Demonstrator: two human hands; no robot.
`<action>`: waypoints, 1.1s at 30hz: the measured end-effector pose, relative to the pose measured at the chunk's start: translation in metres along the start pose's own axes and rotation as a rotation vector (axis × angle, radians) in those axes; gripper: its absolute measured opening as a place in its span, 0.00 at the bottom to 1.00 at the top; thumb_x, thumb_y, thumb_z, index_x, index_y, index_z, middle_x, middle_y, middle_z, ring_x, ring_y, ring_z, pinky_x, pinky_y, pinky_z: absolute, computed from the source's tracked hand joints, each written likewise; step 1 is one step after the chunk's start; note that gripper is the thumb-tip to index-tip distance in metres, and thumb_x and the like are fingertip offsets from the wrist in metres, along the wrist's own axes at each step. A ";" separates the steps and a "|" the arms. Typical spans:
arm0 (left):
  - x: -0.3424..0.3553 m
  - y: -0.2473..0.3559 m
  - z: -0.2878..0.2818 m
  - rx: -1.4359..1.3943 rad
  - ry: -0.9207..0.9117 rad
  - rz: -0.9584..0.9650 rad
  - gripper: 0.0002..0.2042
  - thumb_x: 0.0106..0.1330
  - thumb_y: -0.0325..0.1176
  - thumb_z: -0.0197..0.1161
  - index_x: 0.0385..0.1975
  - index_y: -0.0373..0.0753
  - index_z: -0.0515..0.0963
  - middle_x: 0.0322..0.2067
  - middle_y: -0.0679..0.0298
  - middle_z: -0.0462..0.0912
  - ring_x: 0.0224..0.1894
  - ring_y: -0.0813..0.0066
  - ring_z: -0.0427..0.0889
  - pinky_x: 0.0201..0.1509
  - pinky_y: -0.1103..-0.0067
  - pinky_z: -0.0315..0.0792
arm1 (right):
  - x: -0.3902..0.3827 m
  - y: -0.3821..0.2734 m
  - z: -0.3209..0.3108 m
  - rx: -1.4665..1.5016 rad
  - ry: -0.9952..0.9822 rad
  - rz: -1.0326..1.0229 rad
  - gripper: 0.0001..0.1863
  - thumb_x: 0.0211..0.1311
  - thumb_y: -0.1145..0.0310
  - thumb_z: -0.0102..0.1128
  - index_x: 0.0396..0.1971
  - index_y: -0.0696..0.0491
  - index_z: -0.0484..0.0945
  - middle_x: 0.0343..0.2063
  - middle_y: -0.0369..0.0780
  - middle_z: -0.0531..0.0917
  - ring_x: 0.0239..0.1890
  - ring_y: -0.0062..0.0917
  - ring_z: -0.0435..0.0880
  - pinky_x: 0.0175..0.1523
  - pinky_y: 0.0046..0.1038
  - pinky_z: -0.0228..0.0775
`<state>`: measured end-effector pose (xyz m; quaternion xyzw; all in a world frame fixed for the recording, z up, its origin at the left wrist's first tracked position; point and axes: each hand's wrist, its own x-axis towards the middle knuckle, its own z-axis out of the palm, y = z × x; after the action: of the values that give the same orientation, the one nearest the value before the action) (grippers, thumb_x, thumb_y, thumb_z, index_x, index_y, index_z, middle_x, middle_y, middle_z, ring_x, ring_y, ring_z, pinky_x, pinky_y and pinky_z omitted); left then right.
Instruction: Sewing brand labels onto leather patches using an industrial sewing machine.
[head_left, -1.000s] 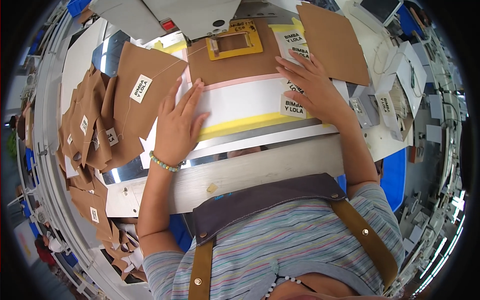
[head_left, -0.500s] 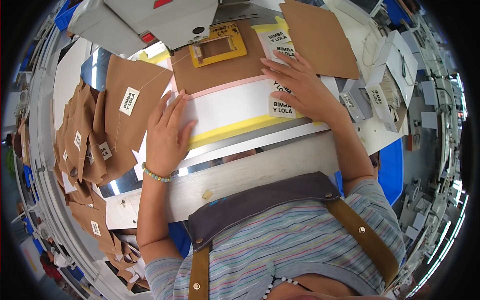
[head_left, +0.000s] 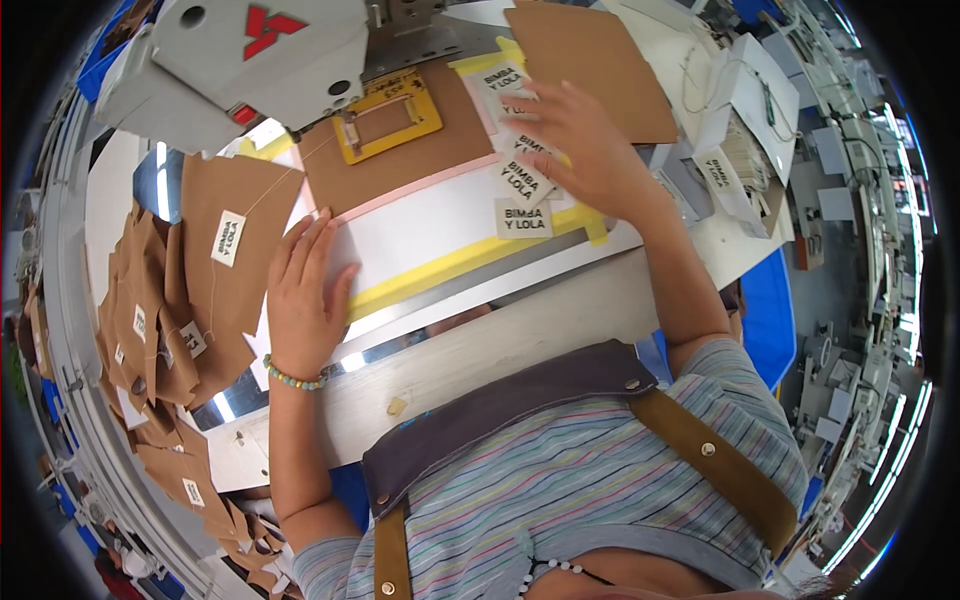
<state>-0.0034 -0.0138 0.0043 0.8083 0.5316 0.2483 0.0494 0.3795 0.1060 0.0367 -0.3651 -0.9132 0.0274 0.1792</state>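
My left hand [head_left: 305,295] lies flat with its fingers stretched out, the fingertips at the left corner of a pink-edged strip along a brown panel [head_left: 400,150]. On that panel sits a yellow rectangular frame [head_left: 427,118] under the head of a white sewing machine [head_left: 270,75]. My right hand [head_left: 585,150] is spread over a loose row of white printed labels [head_left: 523,218], fingers apart and hiding some of them. Whether its fingertips touch a label I cannot tell.
Brown pieces with sewn-on labels [head_left: 150,300] are heaped at the left, joined by threads. Another brown panel [head_left: 595,65] lies at the back right. Beside it stands an open white box [head_left: 745,140] of labels. A blue bin [head_left: 765,320] is below the table's right edge.
The whole view has shifted, so the bench appears further left. My right hand has moved slightly right across the labels, uncovering more of them. My left hand stays by the panel's corner.
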 end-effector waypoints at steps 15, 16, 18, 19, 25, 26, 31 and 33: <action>0.001 0.000 -0.001 0.025 0.011 0.020 0.27 0.69 0.26 0.69 0.69 0.37 0.77 0.70 0.56 0.79 0.72 0.47 0.75 0.76 0.59 0.70 | 0.037 0.061 0.008 0.123 -0.074 0.292 0.14 0.74 0.61 0.64 0.51 0.52 0.87 0.45 0.38 0.90 0.51 0.33 0.88 0.59 0.35 0.79; 0.001 0.000 -0.001 0.030 0.013 0.015 0.27 0.69 0.26 0.69 0.69 0.37 0.77 0.70 0.56 0.79 0.72 0.47 0.75 0.76 0.59 0.70 | 0.039 0.064 0.010 0.291 -0.108 0.363 0.12 0.74 0.63 0.65 0.48 0.53 0.87 0.41 0.38 0.89 0.47 0.31 0.89 0.56 0.34 0.80; 0.001 0.000 -0.003 0.017 0.007 0.022 0.27 0.68 0.26 0.70 0.68 0.38 0.78 0.71 0.57 0.79 0.72 0.48 0.75 0.76 0.60 0.71 | 0.040 0.065 0.006 0.340 -0.085 0.331 0.10 0.74 0.64 0.65 0.46 0.55 0.85 0.39 0.37 0.88 0.43 0.26 0.86 0.53 0.31 0.79; 0.000 0.001 -0.004 0.025 0.007 0.014 0.27 0.68 0.26 0.70 0.68 0.38 0.78 0.71 0.57 0.79 0.72 0.48 0.75 0.76 0.60 0.71 | 0.043 0.062 0.003 0.386 -0.061 0.305 0.09 0.75 0.66 0.64 0.45 0.56 0.84 0.36 0.36 0.86 0.39 0.22 0.83 0.49 0.28 0.77; 0.004 0.013 -0.009 0.004 -0.081 0.091 0.25 0.63 0.25 0.73 0.63 0.36 0.81 0.71 0.57 0.79 0.74 0.49 0.74 0.76 0.60 0.71 | 0.077 0.023 -0.029 0.380 -0.035 0.291 0.09 0.71 0.64 0.68 0.42 0.53 0.87 0.36 0.38 0.89 0.41 0.25 0.86 0.48 0.30 0.78; 0.007 0.015 -0.011 0.006 -0.092 0.112 0.24 0.63 0.26 0.74 0.62 0.35 0.81 0.70 0.57 0.79 0.74 0.49 0.73 0.75 0.60 0.72 | 0.087 0.015 -0.031 0.386 -0.031 0.289 0.09 0.71 0.64 0.68 0.42 0.53 0.87 0.36 0.38 0.89 0.41 0.25 0.86 0.48 0.30 0.78; 0.030 0.022 -0.016 0.025 -0.110 0.185 0.25 0.65 0.28 0.74 0.63 0.35 0.80 0.70 0.57 0.79 0.74 0.50 0.73 0.75 0.60 0.71 | 0.143 0.028 0.036 0.472 -0.132 0.078 0.10 0.69 0.64 0.68 0.42 0.53 0.91 0.38 0.41 0.94 0.41 0.30 0.91 0.50 0.33 0.81; 0.037 0.020 -0.016 0.009 -0.096 0.195 0.25 0.66 0.29 0.74 0.64 0.35 0.80 0.71 0.57 0.79 0.74 0.50 0.73 0.76 0.59 0.71 | 0.159 0.017 0.051 0.417 -0.165 0.080 0.10 0.70 0.64 0.68 0.43 0.52 0.91 0.38 0.41 0.94 0.41 0.30 0.91 0.50 0.32 0.80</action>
<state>0.0178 0.0076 0.0384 0.8673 0.4486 0.2107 0.0466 0.2666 0.2306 0.0349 -0.3527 -0.8840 0.2525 0.1742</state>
